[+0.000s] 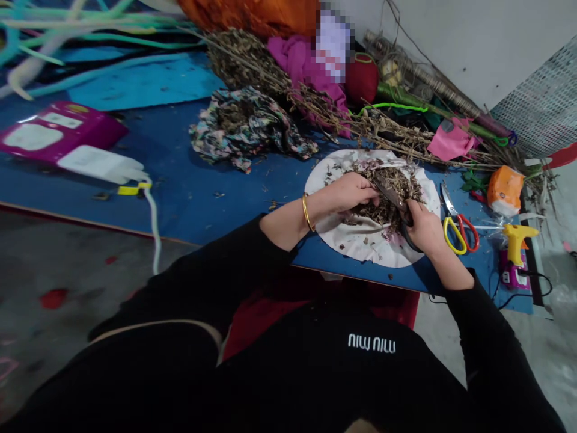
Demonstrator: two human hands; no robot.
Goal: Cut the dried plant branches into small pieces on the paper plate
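My right hand (422, 225) is closed round the handles of a pair of dark scissors (388, 191), whose blades point up and left over a heap of dried plant bits (376, 210). Beside the blades, my left hand (354, 191) has its fingers pinched together at the heap; they seem to hold some dried stem, though the piece is mostly hidden. The heap lies on a round white cloth (333, 240) near the table's front edge. A gold bangle (308, 211) circles my left wrist.
Scissors with red and yellow handles (460, 233) and a yellow glue gun (516, 237) lie to the right. Behind the cloth stretches a bundle of dried stalks (383, 135). A floral cloth (247, 126), a purple box (63, 135) and a power strip (101, 163) lie leftward on the blue table (180, 192).
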